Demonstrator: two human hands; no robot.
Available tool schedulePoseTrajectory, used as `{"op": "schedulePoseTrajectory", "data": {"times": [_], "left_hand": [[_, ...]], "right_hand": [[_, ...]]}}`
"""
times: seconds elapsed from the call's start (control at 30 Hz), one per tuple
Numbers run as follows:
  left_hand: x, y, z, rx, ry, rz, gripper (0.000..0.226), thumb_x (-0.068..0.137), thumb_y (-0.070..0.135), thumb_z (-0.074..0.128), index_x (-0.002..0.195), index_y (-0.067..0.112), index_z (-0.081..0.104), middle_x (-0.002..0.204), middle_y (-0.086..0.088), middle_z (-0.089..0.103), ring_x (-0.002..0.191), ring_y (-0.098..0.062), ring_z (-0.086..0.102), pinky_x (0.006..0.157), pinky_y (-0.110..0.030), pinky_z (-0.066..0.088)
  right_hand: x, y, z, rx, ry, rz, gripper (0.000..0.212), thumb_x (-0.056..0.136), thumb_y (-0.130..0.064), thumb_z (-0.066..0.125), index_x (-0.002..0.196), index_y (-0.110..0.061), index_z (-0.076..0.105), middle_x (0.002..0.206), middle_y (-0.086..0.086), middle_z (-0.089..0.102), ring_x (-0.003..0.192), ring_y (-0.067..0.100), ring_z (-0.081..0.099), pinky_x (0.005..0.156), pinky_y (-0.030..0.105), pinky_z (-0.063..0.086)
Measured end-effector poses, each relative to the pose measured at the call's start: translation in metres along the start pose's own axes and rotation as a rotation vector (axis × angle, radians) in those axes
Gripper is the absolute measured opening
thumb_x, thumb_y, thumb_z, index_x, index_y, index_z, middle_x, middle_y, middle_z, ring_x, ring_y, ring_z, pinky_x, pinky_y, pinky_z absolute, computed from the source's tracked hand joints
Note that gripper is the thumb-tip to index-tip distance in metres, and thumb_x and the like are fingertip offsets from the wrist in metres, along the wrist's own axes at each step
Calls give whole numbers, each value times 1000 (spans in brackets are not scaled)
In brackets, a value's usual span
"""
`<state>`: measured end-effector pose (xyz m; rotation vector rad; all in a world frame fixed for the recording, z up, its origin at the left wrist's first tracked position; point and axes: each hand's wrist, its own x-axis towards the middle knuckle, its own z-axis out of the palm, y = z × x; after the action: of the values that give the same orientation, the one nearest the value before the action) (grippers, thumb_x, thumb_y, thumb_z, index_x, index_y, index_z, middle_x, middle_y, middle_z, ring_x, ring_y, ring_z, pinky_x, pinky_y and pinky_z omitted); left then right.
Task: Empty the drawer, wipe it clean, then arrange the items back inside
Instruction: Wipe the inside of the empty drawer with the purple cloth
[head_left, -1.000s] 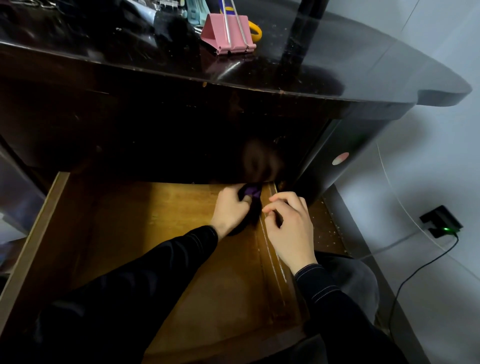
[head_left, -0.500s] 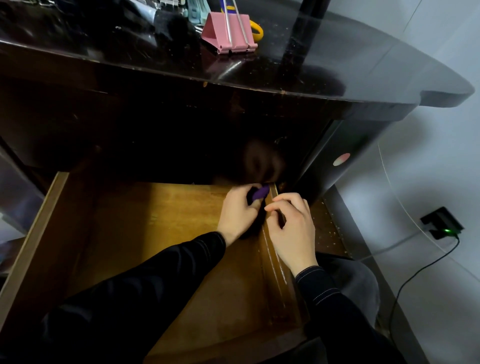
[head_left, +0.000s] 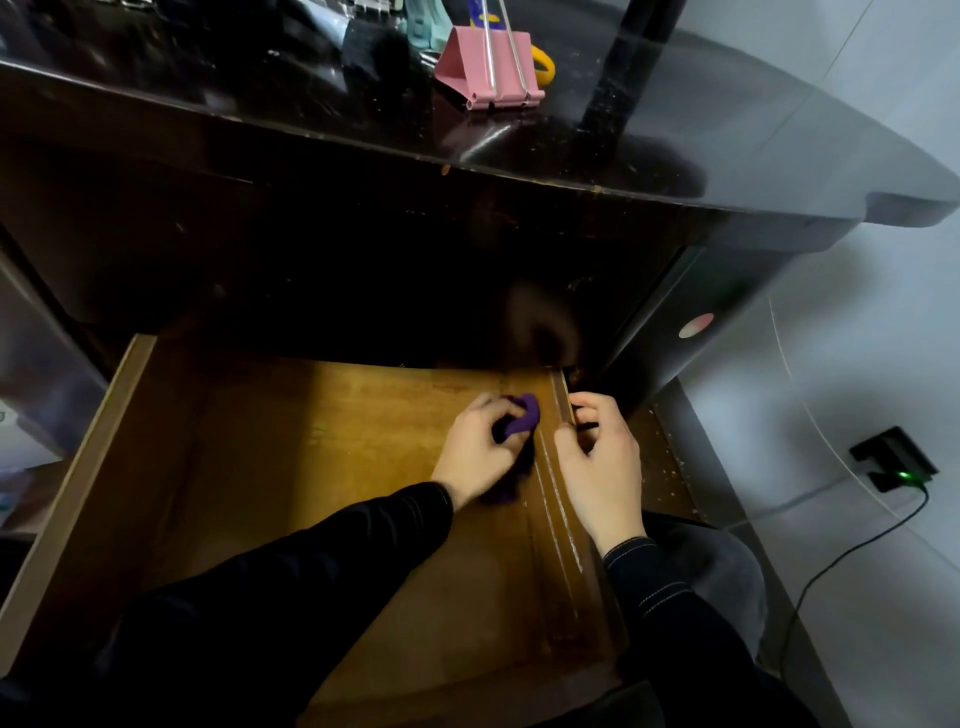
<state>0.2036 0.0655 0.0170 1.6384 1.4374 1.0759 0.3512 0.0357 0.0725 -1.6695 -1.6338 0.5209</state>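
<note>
Sliding nearer, left hand (head_left: 480, 449) grips cloth (head_left: 523, 415), wiping drawer (head_left: 311, 447) corner; right hand (head_left: 600, 462) curls on its wall, grip unclear. Next: sweep remaining floor.

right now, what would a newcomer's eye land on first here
The pulled-out wooden drawer, its honey-coloured bottom showing, fills the middle. At its far right corner a crumpled purple cloth sits in the grip of the left hand, while the right hand curls over the drawer's right wall. A pink metal binder clip stands on the glossy black desktop above.
</note>
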Motion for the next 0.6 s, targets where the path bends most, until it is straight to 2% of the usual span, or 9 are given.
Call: {"op": "schedulePoseTrajectory", "data": {"times": [0.07, 0.1, 0.17, 0.27, 0.33, 0.4, 0.47, 0.53, 0.6], "left_hand": [[2, -5, -4, 6, -48, -84, 23, 90, 9, 67, 111, 14, 72, 106, 3, 61, 100, -20, 65, 82, -12, 46], [5, -2, -6, 3, -40, -94, 23, 90, 10, 67, 112, 14, 73, 105, 3, 61, 99, -21, 66, 82, -15, 48], [12, 7, -7, 1, 34, -43, 22, 89, 13, 68, 110, 16, 73, 105, 4, 60, 98, -19, 63, 88, -26, 50], [9, 18, -1, -17, 145, 86, 20, 86, 14, 69, 105, 17, 72, 104, 3, 59, 95, -13, 57, 87, -23, 46], [1, 13, 4, -42, 123, 70, 20, 86, 10, 69, 106, 14, 71, 105, 1, 57, 95, -14, 58, 89, -22, 46], [-5, 5, 5, 2, 28, -26, 22, 88, 6, 66, 108, 12, 70, 109, -2, 60, 98, -18, 61, 92, -25, 49], [-2, 3, 0, 24, -56, -128, 22, 89, 6, 63, 109, 13, 70, 114, -5, 65, 100, -21, 65, 87, -25, 52], [3, 10, -4, -10, -43, -130, 23, 90, 7, 63, 110, 13, 70, 115, -5, 65, 93, -19, 67, 80, -22, 53], [1, 22, -2, -36, 56, -39, 23, 89, 8, 64, 110, 14, 68, 111, 0, 59, 91, -15, 63, 83, -21, 50]], "right_hand": [[-1, -1, 0, 4, -2, 4, 33, 80, -54, 47, 113, -56, 46, 105, -26, 57, 96, -4, 58, 73, 21, 49], [-1, -1, 0, 4, 0, 2, 33, 80, -54, 47, 113, -56, 46, 104, -26, 57, 96, -6, 57, 72, 18, 48], [-1, -1, 0, 4, 3, 1, 33, 80, -54, 47, 113, -55, 47, 103, -27, 57, 97, -9, 56, 71, 16, 46], [0, -1, 0, 14, 11, 10, 32, 81, -53, 50, 113, -53, 50, 104, -25, 59, 96, -5, 58, 74, 21, 49], [0, -2, 0, 15, 4, 13, 32, 80, -54, 49, 112, -55, 49, 105, -24, 59, 97, -2, 59, 76, 24, 51], [-1, -3, -1, 17, -7, 12, 33, 79, -56, 48, 112, -57, 46, 106, -24, 59, 97, 0, 59, 77, 25, 52], [-2, -3, -1, 18, -18, 12, 33, 79, -56, 48, 112, -56, 46, 105, -24, 59, 97, 0, 59, 77, 25, 53], [-2, -3, -1, 25, -19, 20, 35, 79, -55, 48, 114, -53, 48, 106, -23, 59, 97, 1, 60, 77, 26, 53], [0, -2, -1, 28, -11, 24, 36, 79, -55, 49, 115, -49, 51, 106, -22, 60, 97, 0, 59, 76, 22, 50]]}}
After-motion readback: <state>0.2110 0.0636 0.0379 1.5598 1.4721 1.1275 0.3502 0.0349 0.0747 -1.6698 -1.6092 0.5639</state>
